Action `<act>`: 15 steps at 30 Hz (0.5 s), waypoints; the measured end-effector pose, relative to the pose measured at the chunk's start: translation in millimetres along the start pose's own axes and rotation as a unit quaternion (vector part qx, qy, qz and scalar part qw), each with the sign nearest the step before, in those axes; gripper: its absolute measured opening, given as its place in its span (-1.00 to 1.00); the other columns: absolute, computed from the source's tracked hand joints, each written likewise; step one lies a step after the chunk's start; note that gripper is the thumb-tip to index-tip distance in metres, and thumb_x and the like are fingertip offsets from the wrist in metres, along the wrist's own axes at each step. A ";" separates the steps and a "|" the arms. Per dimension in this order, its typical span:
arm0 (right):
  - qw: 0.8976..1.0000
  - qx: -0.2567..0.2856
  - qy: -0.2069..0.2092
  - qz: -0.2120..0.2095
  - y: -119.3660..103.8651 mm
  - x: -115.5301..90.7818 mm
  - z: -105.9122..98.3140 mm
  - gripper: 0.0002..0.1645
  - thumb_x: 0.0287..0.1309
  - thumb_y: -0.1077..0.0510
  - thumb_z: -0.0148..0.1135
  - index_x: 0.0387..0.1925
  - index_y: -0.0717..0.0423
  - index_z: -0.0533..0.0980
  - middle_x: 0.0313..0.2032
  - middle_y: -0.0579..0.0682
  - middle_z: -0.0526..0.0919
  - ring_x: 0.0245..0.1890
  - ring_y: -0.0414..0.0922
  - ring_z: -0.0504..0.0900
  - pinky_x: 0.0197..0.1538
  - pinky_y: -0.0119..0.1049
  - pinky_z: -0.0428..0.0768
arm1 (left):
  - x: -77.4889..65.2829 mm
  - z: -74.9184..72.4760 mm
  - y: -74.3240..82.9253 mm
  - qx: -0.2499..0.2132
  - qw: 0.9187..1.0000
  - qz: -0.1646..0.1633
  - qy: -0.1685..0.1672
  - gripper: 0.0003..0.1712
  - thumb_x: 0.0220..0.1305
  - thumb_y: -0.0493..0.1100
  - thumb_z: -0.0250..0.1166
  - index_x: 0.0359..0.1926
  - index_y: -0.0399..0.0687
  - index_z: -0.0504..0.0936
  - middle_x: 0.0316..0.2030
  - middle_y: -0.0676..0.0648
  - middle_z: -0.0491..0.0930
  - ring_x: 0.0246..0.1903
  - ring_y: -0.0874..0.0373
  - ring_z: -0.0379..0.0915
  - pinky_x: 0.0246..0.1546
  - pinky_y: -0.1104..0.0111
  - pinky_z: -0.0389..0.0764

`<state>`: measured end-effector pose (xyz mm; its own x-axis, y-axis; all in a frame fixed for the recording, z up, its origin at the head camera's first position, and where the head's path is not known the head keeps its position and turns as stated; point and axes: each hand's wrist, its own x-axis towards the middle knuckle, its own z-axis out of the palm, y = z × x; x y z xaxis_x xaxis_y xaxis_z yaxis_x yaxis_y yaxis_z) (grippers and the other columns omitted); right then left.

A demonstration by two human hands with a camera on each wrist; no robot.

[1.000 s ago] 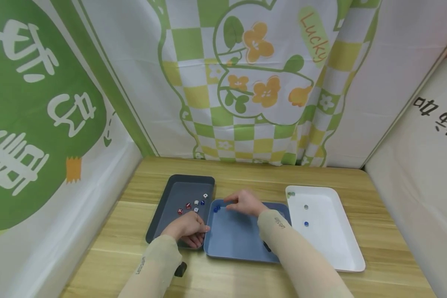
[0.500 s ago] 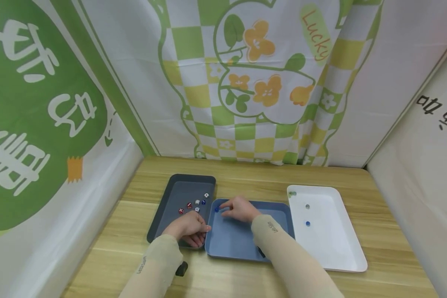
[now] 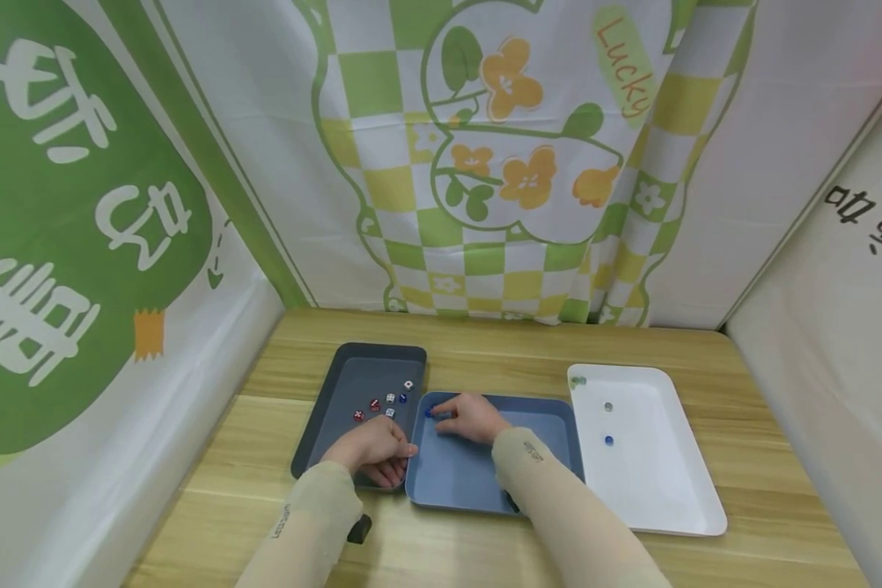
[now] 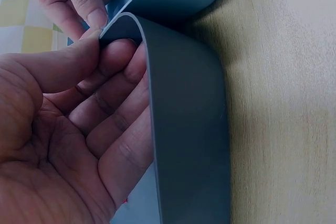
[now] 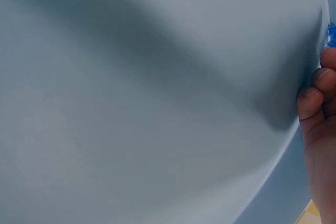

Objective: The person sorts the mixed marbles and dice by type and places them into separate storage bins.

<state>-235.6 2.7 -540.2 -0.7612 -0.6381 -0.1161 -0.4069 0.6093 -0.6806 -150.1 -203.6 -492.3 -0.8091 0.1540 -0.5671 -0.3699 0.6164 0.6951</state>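
Observation:
In the head view, my left hand (image 3: 375, 451) rests at the right wall of the dark grey tray (image 3: 311, 433). The left wrist view shows its curled fingers (image 4: 116, 57) inside that tray and the thumb over the rim, so the hand holds the edge. My right hand (image 3: 474, 419) reaches over the blue tray (image 3: 456, 482), index finger and thumb apart. Its index fingertip is right at small blue shiny pieces (image 3: 429, 412) in the far left corner. Those blue pieces (image 5: 332, 34) show just past the fingertips in the right wrist view.
Several red, white and blue dice (image 3: 390, 398) lie in the dark tray. To the right, a white tray (image 3: 669, 482) holds a blue marble (image 3: 608, 441), a clear one (image 3: 608, 407) and greenish ones (image 3: 577, 381) in its corner. The trays stand close together on a wooden table (image 3: 772, 482).
My right hand has moved left and slightly down to the blue pieces in the blue tray's corner, its fingertips now partly covering them. The left hand stays at the dark tray's edge.

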 end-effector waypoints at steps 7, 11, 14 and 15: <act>1.000 -0.015 0.008 0.004 0.4 2.4 2.4 -0.63 0.27 0.07 0.42 0.10 0.02 0.71 0.03 -0.05 0.76 -0.34 -0.33 0.55 -0.22 -0.38 0.59 | 0.4 -1.5 -0.4 -0.001 1.000 0.003 -0.003 -0.65 0.46 -0.14 0.29 -0.44 -0.30 0.70 -0.53 -0.19 0.68 -0.56 0.02 0.69 -0.47 0.15 0.76; 1.000 -0.018 0.009 0.006 -2.2 2.2 2.2 -0.63 0.28 0.08 0.41 0.10 0.04 0.71 0.01 -0.04 0.77 -0.34 -0.32 0.54 -0.19 -0.34 0.60 | 0.1 -1.2 -0.1 0.000 1.000 0.003 -0.003 -0.65 0.46 -0.15 0.29 -0.44 -0.30 0.70 -0.53 -0.19 0.68 -0.56 0.02 0.68 -0.47 0.15 0.76; 1.000 -0.018 0.009 0.007 -4.1 1.8 1.8 -0.64 0.28 0.10 0.41 0.09 0.06 0.71 -0.01 -0.03 0.78 -0.39 -0.29 0.53 -0.24 -0.35 0.56 | -0.2 -0.2 0.8 0.000 1.000 0.001 -0.003 -0.65 0.45 -0.14 0.29 -0.43 -0.30 0.70 -0.53 -0.19 0.68 -0.57 0.03 0.68 -0.47 0.14 0.76; 1.000 -0.019 0.010 0.007 -4.5 1.8 1.7 -0.64 0.28 0.10 0.41 0.08 0.05 0.71 -0.02 -0.03 0.78 -0.39 -0.30 0.52 -0.25 -0.37 0.55 | -0.3 0.0 1.0 0.001 1.000 0.001 -0.003 -0.66 0.45 -0.14 0.29 -0.43 -0.30 0.70 -0.52 -0.20 0.68 -0.57 0.03 0.68 -0.47 0.14 0.76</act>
<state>-234.3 -2.0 -538.5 -0.7763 -0.6205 -0.1111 -0.4151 0.6359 -0.6506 -150.2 -203.1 -491.4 -0.8071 0.1603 -0.5683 -0.3676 0.6169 0.6960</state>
